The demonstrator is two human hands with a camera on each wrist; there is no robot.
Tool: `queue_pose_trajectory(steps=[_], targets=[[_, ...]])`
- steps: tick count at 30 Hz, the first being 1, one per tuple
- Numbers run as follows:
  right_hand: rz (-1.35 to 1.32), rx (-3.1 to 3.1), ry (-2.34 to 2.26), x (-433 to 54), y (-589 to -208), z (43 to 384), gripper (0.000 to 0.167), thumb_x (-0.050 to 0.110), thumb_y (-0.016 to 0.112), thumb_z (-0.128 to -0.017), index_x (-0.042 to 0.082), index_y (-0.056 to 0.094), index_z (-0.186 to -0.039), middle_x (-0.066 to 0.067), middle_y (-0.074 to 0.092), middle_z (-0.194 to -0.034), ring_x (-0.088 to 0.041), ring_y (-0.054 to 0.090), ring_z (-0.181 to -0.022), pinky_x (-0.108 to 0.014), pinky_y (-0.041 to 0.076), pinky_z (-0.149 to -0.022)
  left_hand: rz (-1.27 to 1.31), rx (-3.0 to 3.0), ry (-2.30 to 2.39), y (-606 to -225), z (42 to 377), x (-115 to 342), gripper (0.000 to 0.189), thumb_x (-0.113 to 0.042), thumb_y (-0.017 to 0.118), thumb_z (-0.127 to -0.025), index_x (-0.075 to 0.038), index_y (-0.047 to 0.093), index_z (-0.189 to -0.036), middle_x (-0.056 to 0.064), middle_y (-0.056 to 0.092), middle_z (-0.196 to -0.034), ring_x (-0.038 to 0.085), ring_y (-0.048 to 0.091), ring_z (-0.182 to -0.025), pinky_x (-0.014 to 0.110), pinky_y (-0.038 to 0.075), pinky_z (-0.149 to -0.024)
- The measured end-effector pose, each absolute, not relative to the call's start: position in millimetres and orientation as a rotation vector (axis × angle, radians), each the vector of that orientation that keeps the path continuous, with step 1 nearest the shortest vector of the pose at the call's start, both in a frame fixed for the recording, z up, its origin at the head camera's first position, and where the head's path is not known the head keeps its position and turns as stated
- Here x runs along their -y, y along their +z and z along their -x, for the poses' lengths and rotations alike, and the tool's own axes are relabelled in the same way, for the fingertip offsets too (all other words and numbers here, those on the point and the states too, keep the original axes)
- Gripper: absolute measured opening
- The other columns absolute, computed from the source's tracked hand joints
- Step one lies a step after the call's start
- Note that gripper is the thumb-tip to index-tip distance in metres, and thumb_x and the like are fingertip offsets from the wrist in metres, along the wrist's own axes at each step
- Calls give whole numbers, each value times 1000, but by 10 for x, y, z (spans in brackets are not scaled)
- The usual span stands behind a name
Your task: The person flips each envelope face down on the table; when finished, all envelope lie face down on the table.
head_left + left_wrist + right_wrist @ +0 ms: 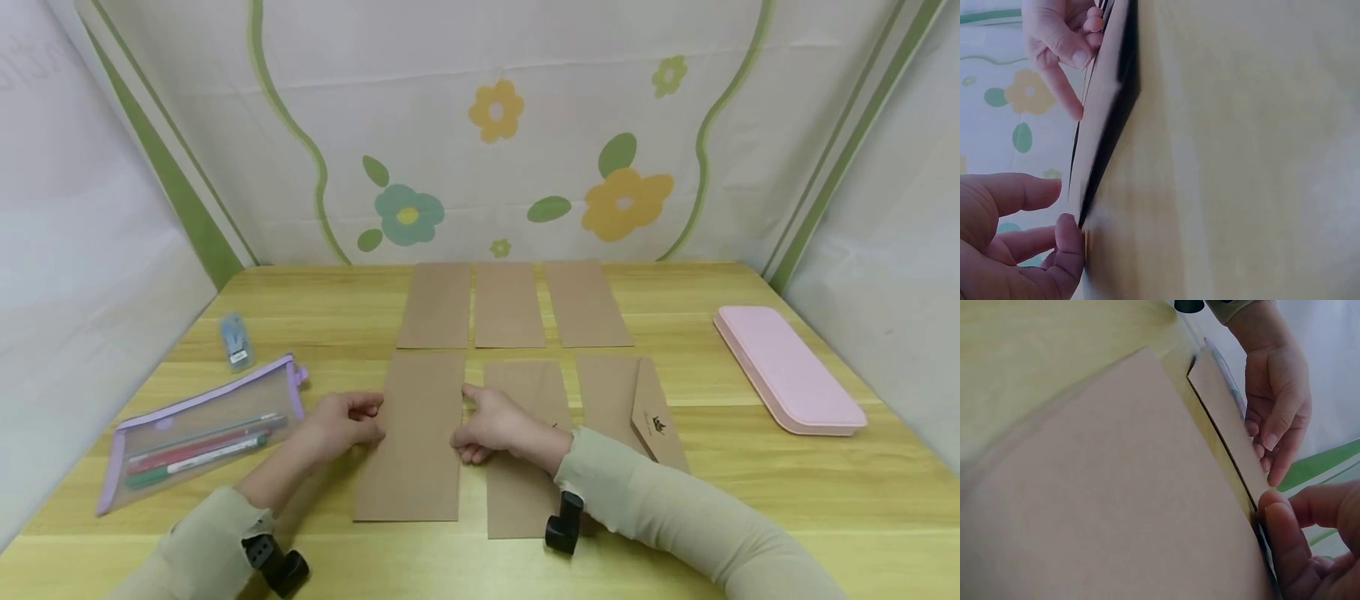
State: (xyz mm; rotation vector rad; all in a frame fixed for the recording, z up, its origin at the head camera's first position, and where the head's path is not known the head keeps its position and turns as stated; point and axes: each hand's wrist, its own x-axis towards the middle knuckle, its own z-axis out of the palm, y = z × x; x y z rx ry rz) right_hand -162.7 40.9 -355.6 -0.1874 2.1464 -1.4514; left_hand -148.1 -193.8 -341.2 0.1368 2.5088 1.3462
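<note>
A plain brown paper envelope (417,442) lies lengthwise in the front row, left of two others. At its left long edge is my left hand (336,429), thumb and fingers apart with the tips touching or just beside the paper. My right hand (498,421) is at the opposite edge, index finger extended and the other fingers bent, over part of the middle envelope (525,500). In the left wrist view a gap shows between the left thumb (1029,194) and fingers. The right envelope (611,396) shows a pointed flap with a dark crown print.
Behind lies a row of three brown envelopes (510,308). On the left are a purple-edged clear pouch (202,408) holding several pens and a small bluish item (236,340). A pink case (791,367) sits on the right. Patterned cloth (465,50) hangs behind the table.
</note>
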Motion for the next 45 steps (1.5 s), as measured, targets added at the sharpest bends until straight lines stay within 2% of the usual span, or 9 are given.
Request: queue_pose_trajectory(steps=[5, 10, 14, 18, 24, 28, 35, 39, 45], targets=[[197, -2149, -1439, -407, -3559, 1626, 89, -2, 67, -77, -1, 12, -147, -7, 60, -54, -11, 56, -43, -23, 50, -42, -166, -2517, 1325, -3432, 1465, 1945, 57, -8, 67, -80, 13, 45, -128, 22, 55, -114, 27, 52, -101, 28, 48, -72], [206, -2135, -1472, -432, -3582, 1624, 88, 0, 66, -77, -1, 12, -147, -7, 60, -55, -11, 57, -45, -23, 50, -43, -142, -2520, 1362, -3452, 1479, 1941, 56, -5, 63, -81, 12, 43, -131, 19, 54, -112, 24, 51, -98, 23, 47, -70], [264, -2076, -1573, -494, -3585, 1626, 87, 1, 64, -79, 1, 10, -148, -8, 63, -62, -12, 59, -50, -24, 53, -49, -148, -2537, 1483, -3358, 1485, 1906, 52, -4, 58, -86, 10, 41, -133, 20, 51, -114, 23, 49, -98, 18, 46, -69], [339, -2029, -1650, -587, -3524, 1647, 86, 1, 62, -82, 2, 7, -148, -13, 65, -72, -14, 61, -57, -28, 55, -57, -205, -2610, 1524, -3205, 1500, 1854, 46, -8, 58, -89, 4, 46, -132, 21, 52, -119, 25, 51, -104, 16, 47, -72], [349, -2052, -1683, -815, -3404, 1693, 83, 4, 62, -84, 0, 9, -147, -18, 65, -81, -17, 63, -66, -30, 56, -65, -315, -2530, 1643, -3121, 1585, 1641, 41, -10, 60, -89, 2, 52, -128, 22, 56, -119, 22, 55, -102, 16, 48, -77], [311, -2099, -1676, -965, -3359, 1696, 80, 7, 63, -84, 3, 15, -147, -15, 65, -82, -19, 64, -70, -31, 56, -67, -335, -2388, 1739, -3159, 1624, 1494, 41, -6, 59, -89, 7, 50, -126, 25, 55, -120, 23, 57, -103, 19, 49, -82], [271, -2148, -1686, -1227, -3326, 1630, 73, 9, 62, -85, 2, 21, -145, -23, 62, -97, -22, 64, -81, -35, 55, -76, -363, -2288, 1751, -3317, 1669, 1281, 44, -3, 58, -87, 10, 48, -128, 26, 55, -122, 27, 57, -107, 29, 49, -87], [232, -2183, -1658, -1394, -3325, 1568, 70, 11, 61, -86, -1, 23, -144, -20, 59, -104, -23, 62, -89, -35, 53, -81, -319, -2151, 1818, -3406, 1659, 1142, 51, -1, 58, -85, 10, 42, -132, 27, 49, -127, 30, 53, -112, 30, 49, -89], [222, -2228, -1642, -1557, -3340, 1472, 68, 12, 62, -86, -4, 26, -141, -24, 51, -118, -25, 58, -99, -33, 51, -85, -281, -2099, 1782, -3436, 1588, 983, 63, -2, 61, -83, 5, 34, -138, 25, 39, -138, 38, 43, -123, 40, 43, -98]])
